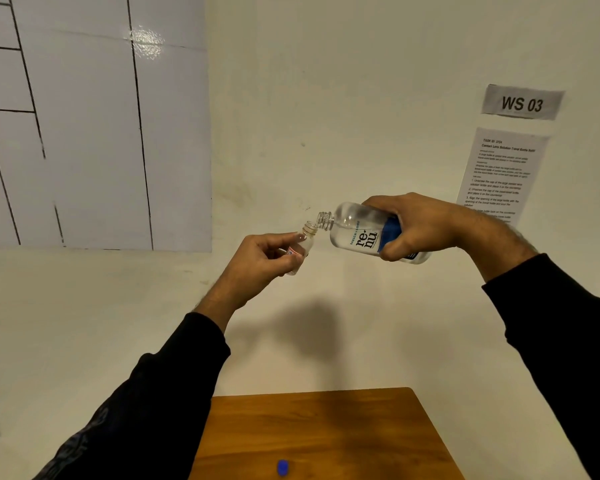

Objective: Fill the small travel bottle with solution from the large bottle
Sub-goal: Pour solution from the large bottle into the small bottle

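Observation:
My right hand grips the large clear bottle, which has a blue and white "renu" label. It is tipped almost on its side, with its uncapped threaded neck pointing left. My left hand pinches the small clear travel bottle, tilted with its open neck up and to the right. The two necks nearly touch, high in the air in front of the wall. My fingers hide most of the small bottle. I cannot see any stream of liquid.
A wooden table lies below, with a blue cap near its front edge. On the wall hang a "WS 03" sign, a printed instruction sheet and a white lined board.

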